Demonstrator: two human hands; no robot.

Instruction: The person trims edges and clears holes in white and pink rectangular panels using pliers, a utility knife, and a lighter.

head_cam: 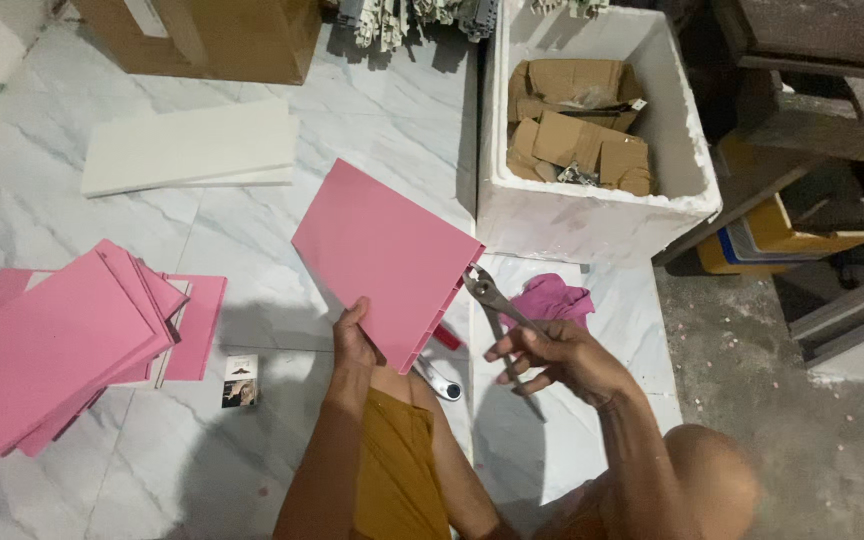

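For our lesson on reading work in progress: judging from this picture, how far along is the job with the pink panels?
Done: nothing shows for certain; a stack of pink panels lies on the floor, whether finished or waiting cannot be told. In hand: the left hand holds one pink panel tilted, and the right hand holds metal pliers with the tip at its corner. Left: white panels lie untouched farther off.

One head-worn camera looks steeply down from close above the hands (452,345) onto the marble floor (372,110); a foam box (672,130) lies ahead, right.
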